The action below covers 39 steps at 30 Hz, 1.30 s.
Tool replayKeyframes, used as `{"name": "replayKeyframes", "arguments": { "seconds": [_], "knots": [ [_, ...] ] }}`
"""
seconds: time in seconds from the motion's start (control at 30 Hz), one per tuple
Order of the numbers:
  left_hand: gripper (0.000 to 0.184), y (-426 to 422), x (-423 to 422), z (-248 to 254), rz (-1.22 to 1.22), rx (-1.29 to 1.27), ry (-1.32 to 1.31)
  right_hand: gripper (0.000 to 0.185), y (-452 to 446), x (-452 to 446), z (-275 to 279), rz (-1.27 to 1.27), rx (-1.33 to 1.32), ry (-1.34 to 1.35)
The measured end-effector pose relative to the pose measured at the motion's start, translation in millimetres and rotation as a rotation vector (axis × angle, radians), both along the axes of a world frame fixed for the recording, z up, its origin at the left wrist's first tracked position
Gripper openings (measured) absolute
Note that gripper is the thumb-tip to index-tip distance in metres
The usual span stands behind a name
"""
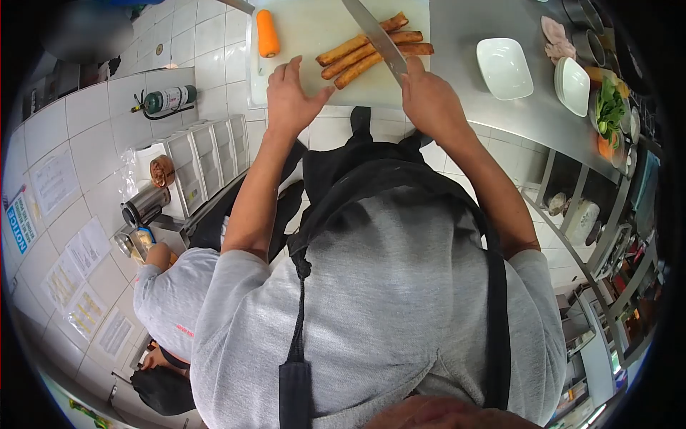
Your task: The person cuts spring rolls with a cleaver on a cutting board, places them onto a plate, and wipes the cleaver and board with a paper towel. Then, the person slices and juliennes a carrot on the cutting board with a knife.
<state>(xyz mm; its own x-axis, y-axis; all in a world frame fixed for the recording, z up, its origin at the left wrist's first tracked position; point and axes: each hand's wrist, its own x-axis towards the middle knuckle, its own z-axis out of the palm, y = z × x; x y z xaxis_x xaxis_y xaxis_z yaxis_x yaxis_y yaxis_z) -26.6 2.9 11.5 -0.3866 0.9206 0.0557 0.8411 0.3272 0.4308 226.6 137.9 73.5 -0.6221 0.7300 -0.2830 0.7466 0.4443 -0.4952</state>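
Three long browned fried rolls [357,66] lie side by side on a pale cutting board [300,36]. My right hand [431,99] is closed around the handle of a large kitchen knife [379,36]. The blade crosses over the rolls at a slant, its tip towards the top edge of the view; I cannot tell whether it touches them. At the board's near edge, left of the rolls, my left hand [294,98] has its fingers and thumb apart and holds nothing. A peeled-looking carrot [267,33] rests at the board's left side.
Right of the board, a steel counter [457,43] holds a white dish [504,68], stacked white dishes [572,86], a pinkish cloth [557,39] and leafy greens [610,107]. A co-worker in a grey shirt [175,293] stands at lower left. A green cylinder [170,100] is by the wall.
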Motion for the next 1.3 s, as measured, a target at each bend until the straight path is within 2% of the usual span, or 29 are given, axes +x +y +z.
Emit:
{"name": "replayKeyframes", "arguments": {
  "seconds": [0.13, 0.2, 0.23, 0.3, 0.83, 1.0, 1.03, 1.1, 1.23, 1.3],
  "knots": [
    [0.083, -7.2, 5.1, -3.1, 0.029, -0.038, -0.035, 0.021, -19.0, -1.4, -3.9, -0.002, -0.05, 0.035],
    [0.078, -1.8, 7.7, -5.2, 0.155, -0.068, -0.457, 0.021, -24.3, -4.7, -4.7, 0.007, -0.054, 0.067],
    [0.078, -1.4, 10.9, -6.7, 0.156, -0.069, -0.457, 0.02, -25.7, -6.5, -2.6, 0.006, -0.063, 0.053],
    [0.073, 0.6, 17.4, -9.7, 0.077, 0.042, -0.407, 0.02, -27.3, -7.8, -3.8, 0.003, -0.068, 0.04],
    [0.074, -3.0, 18.6, -14.4, 0.115, 0.075, -0.373, 0.02, -34.4, -9.0, -7.3, 0.037, -0.033, 0.055],
    [0.07, 3.0, 13.5, -12.9, 0.023, 0.181, -0.151, 0.02, -34.1, -9.5, -14.7, 0.039, -0.05, 0.051],
    [0.07, 8.0, 12.9, -9.8, 0.025, 0.18, -0.15, 0.02, -33.6, -10.3, -15.4, 0.043, -0.065, 0.031],
    [0.067, 21.2, 12.9, -3.3, -0.092, 0.168, 0.011, 0.02, -34.0, -11.3, -15.6, 0.05, -0.083, 0.011],
    [0.064, 46.6, 17.4, -4.0, -0.129, 0.112, 0.054, 0.018, -32.7, -14.9, -11.8, 0.055, -0.091, -0.018],
    [0.06, 55.1, 21.2, -2.5, -0.176, -0.013, 0.066, 0.019, -31.3, -17.7, -3.8, 0.049, -0.095, -0.034]
  ]
}}
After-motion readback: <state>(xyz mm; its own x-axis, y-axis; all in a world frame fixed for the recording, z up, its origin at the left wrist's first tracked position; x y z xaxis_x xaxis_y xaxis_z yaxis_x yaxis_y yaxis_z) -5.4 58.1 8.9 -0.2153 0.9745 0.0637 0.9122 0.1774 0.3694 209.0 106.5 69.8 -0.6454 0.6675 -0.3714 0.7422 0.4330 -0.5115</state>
